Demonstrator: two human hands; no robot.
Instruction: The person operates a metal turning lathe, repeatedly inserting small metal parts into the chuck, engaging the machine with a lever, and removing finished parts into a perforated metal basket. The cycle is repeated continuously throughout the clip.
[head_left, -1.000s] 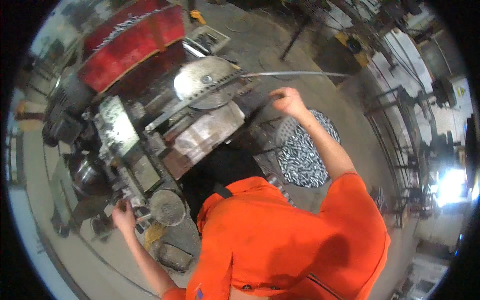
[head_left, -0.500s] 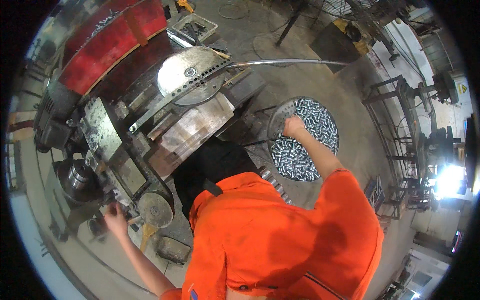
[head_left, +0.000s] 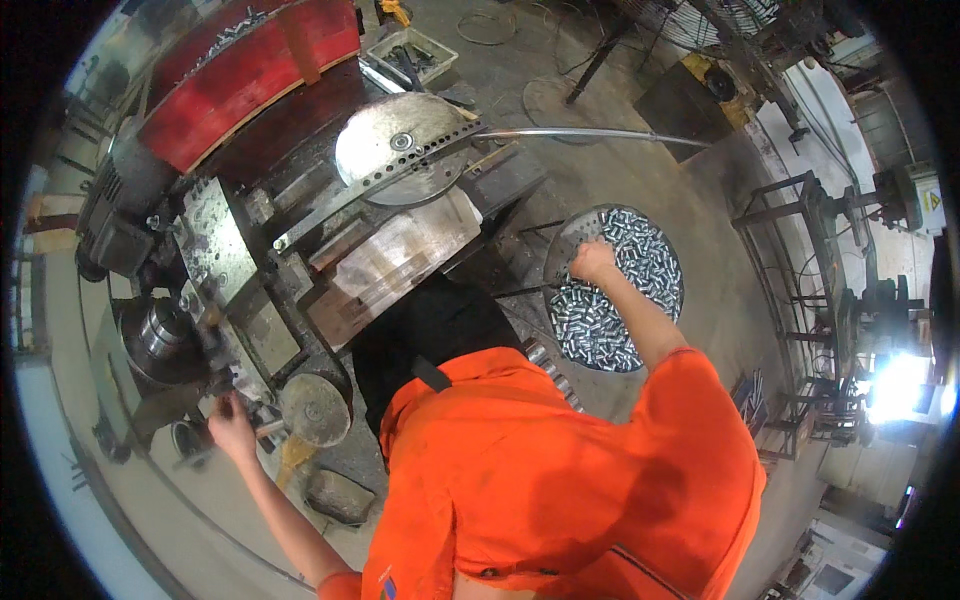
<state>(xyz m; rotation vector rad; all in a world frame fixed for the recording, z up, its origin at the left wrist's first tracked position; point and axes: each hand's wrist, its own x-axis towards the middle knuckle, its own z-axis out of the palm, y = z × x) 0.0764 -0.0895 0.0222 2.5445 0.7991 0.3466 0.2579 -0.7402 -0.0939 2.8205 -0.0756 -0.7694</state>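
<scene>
My right hand (head_left: pixel 592 260) is over the bare left part of a round dark tray (head_left: pixel 565 238), beside a heap of short shiny metal sleeves (head_left: pixel 610 315). Its fingers are curled together, and what they hold, if anything, is hidden. My left hand (head_left: pixel 232 430) is at the lathe, left of a round metal handwheel (head_left: pixel 316 410) and below the chuck (head_left: pixel 165 328). Those fingers are closed against small machine parts, too dim and small to name. A short metal handle (head_left: pixel 270 428) lies between this hand and the wheel.
A large steel disc (head_left: pixel 400 150) with a long perforated bar (head_left: pixel 360 190) rests on the machine in front. Beyond stand a red bin (head_left: pixel 240 95) and a pale crate of tools (head_left: pixel 425 55). A metal rack (head_left: pixel 790 250) is at right, a small pan (head_left: pixel 340 495) below the wheel.
The view has shifted slightly, moving the machine and the tray a little in the picture. Both hands keep nearly the same places beside the handwheel and over the tray.
</scene>
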